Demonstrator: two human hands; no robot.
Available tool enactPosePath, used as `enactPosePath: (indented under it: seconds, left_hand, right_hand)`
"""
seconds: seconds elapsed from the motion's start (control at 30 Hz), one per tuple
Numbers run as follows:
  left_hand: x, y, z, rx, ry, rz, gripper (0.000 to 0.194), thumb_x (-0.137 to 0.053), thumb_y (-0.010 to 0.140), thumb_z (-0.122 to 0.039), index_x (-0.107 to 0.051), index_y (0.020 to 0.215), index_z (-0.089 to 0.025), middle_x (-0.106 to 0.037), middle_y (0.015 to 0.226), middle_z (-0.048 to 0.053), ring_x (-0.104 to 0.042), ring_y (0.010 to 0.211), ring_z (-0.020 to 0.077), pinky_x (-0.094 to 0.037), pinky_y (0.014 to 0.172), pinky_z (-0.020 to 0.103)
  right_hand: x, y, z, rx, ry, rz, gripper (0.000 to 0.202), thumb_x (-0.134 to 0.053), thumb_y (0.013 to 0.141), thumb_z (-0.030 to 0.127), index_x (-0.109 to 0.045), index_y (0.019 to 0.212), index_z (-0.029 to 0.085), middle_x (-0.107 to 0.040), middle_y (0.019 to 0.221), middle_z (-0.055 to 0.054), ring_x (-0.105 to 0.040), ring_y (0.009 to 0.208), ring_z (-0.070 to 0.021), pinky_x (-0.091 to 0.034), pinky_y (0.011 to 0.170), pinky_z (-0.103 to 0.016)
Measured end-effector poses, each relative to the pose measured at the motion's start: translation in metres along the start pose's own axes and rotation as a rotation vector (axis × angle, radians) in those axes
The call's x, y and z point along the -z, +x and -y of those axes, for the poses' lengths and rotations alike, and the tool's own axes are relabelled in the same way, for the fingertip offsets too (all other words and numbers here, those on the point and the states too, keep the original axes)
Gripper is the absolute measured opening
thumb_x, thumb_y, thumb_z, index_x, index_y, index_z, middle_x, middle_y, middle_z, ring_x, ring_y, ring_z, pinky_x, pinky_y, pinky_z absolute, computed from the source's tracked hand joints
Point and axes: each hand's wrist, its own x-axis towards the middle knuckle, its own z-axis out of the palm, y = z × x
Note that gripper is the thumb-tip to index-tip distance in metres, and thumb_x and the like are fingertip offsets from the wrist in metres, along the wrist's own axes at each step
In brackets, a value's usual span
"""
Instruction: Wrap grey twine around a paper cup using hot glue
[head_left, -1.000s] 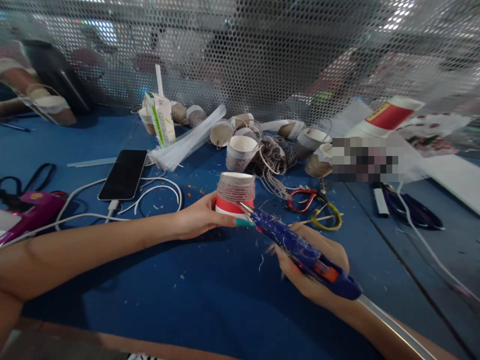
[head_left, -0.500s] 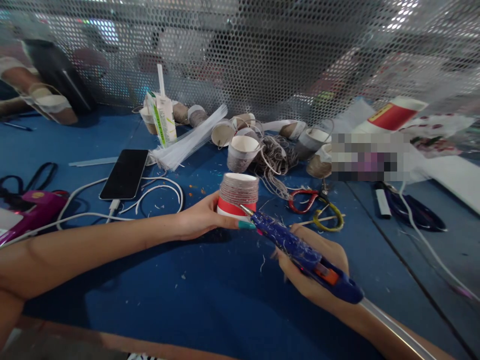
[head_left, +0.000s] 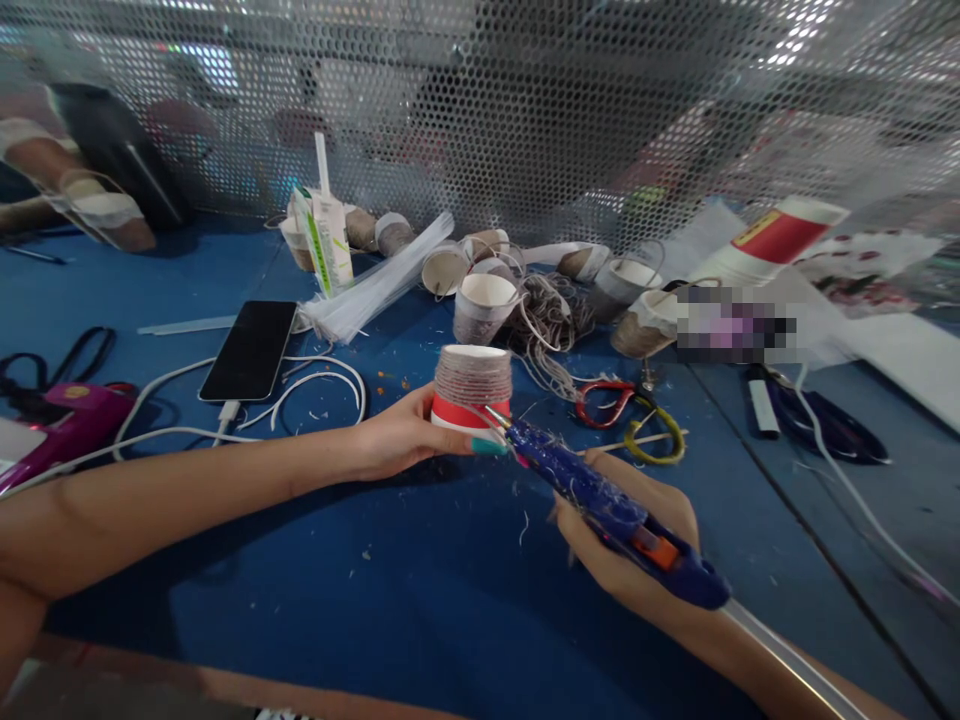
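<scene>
A paper cup [head_left: 472, 378], red and white low down and wrapped in rows of grey cord above, is held by my left hand [head_left: 409, 437], its thumb lying across the front. My right hand [head_left: 630, 530] is closed round a blue glue gun [head_left: 577, 480] with an orange part and a clear glue stick in its rear end. The gun's metal tip is at the cup's red band, just below the cord. Whether the tip touches the cup, I cannot tell.
Several cord-wrapped cups [head_left: 484, 308], tangled grey cord [head_left: 551, 312] and a drink carton [head_left: 326, 240] stand behind. Left are a phone [head_left: 251, 350], white cable and a magenta glue gun [head_left: 82, 420]. Red-and-yellow-handled scissors [head_left: 656, 430] lie right. A perforated metal screen [head_left: 450, 100] rises behind.
The cup and my left hand have shifted very slightly left. The glue gun's tip has stayed close to the red band.
</scene>
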Motion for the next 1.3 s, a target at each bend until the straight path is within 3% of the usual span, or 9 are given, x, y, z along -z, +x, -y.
enactPosePath:
  seconds: [0.23, 0.57, 0.93, 1.13, 1.3]
  left_hand:
    - [0.0014, 0.0006, -0.0008, 0.013, -0.012, -0.008, 0.041, -0.085, 0.051, -0.006, -0.072, 0.089, -0.015, -0.074, 0.084, 0.002, -0.068, 0.08, 0.0138, -0.049, 0.078, 0.026]
    - [-0.0001, -0.0008, -0.0019, 0.028, -0.024, -0.015, 0.039, -0.082, 0.053, -0.007, -0.074, 0.09, -0.016, -0.075, 0.084, 0.003, -0.068, 0.082, 0.0153, -0.048, 0.079, 0.027]
    - [0.0012, -0.0005, -0.0029, 0.052, -0.047, -0.041, 0.044, -0.077, 0.048, -0.006, -0.074, 0.091, -0.016, -0.076, 0.083, 0.003, -0.069, 0.08, 0.0163, -0.048, 0.078, 0.027]
    - [0.0019, -0.0021, -0.0036, 0.051, -0.056, -0.014, 0.045, -0.075, 0.049, -0.006, -0.073, 0.093, -0.017, -0.076, 0.085, 0.003, -0.068, 0.081, 0.0177, -0.048, 0.08, 0.03]
    - [0.0027, -0.0024, -0.0032, 0.052, -0.064, -0.016, 0.046, -0.074, 0.051, -0.006, -0.073, 0.096, -0.018, -0.076, 0.086, 0.003, -0.068, 0.084, 0.0183, -0.048, 0.082, 0.031]
  right_hand:
    - [-0.0005, -0.0029, 0.0003, -0.158, -0.004, 0.022, 0.02, -0.059, 0.081, 0.019, -0.048, 0.065, 0.025, -0.054, 0.049, 0.006, -0.053, 0.039, -0.0108, -0.043, 0.04, -0.023]
    - [-0.0004, 0.0001, 0.0026, -0.119, 0.006, -0.009, 0.022, -0.057, 0.081, 0.019, -0.046, 0.063, 0.024, -0.054, 0.054, 0.004, -0.055, 0.044, -0.0108, -0.044, 0.044, -0.023]
    - [-0.0006, 0.0002, 0.0016, -0.177, 0.023, 0.015, 0.024, -0.056, 0.084, 0.025, -0.046, 0.062, 0.024, -0.052, 0.052, 0.003, -0.054, 0.044, -0.0113, -0.045, 0.045, -0.024]
    - [-0.0069, -0.0011, 0.0006, -0.134, 0.061, -0.102, 0.028, -0.056, 0.082, 0.026, -0.042, 0.059, 0.024, -0.047, 0.049, 0.005, -0.048, 0.039, -0.0095, -0.04, 0.042, -0.024]
    - [-0.0069, -0.0008, 0.0017, -0.164, 0.039, -0.085, 0.027, -0.056, 0.083, 0.025, -0.043, 0.059, 0.024, -0.048, 0.05, 0.005, -0.049, 0.041, -0.0099, -0.041, 0.043, -0.024]
